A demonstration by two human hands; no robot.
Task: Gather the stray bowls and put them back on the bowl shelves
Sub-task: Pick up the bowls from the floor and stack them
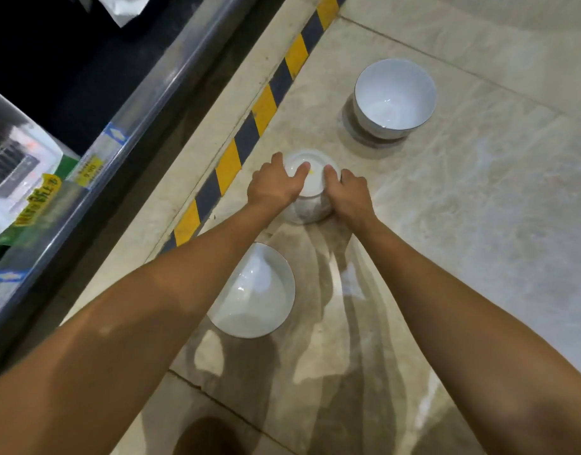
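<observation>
Down on the pale tiled floor (463, 198), three white bowls sit in a rough line running alongside the yellow-and-black hazard stripe (264, 108). Left of the stripe is the metal shelf edge (144, 103) with price tags (88, 169) on it, so that side is pretty boxed in, while the floor off to the right is wide open tile.

Both hands are on the middle bowl (310, 192), which is just beside the stripe. It looks like a stack of small bowls, but I can't tell how many. The left hand (277, 183) grips the left rim with its thumb hooked over the inside, and the right hand (349, 193) clamps the right side the same way.

The near bowl (256, 293) sits upright and empty, partly hidden behind the left forearm. The far bowl (394, 95) is also empty, upright, with a thin dark rim, well apart from the hands.
</observation>
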